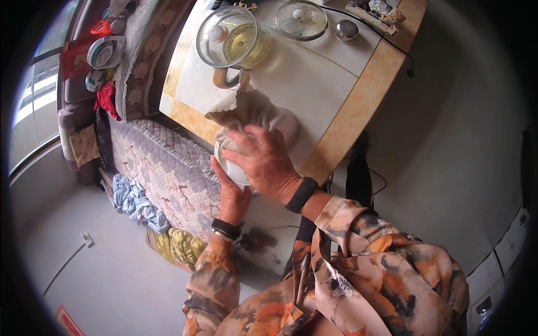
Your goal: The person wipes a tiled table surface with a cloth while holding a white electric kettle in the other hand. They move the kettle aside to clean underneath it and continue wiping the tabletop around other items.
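Note:
My left hand (233, 199) grips a white bowl (238, 173) from below and the side, the thumb along its rim. The bowl is tilted, and my right hand (269, 164) covers much of it. In my right fingers is a crumpled grey-beige cloth (258, 107), part of it pressed into the bowl and the rest bunched over the table's near end. Beyond the cloth stands a glass pot (248, 46) with pale yellow liquid, its tan handle towards me. A clear lid with a white knob (217, 33) lies over the pot.
The table (311, 92) has a marbled tan border. Towards its far side are another glass lid (300, 23), a round metal container (346, 30) and a black cable (391, 44). A quilt-covered sofa (168, 168) runs along the left, with a small white fan (103, 52) behind it.

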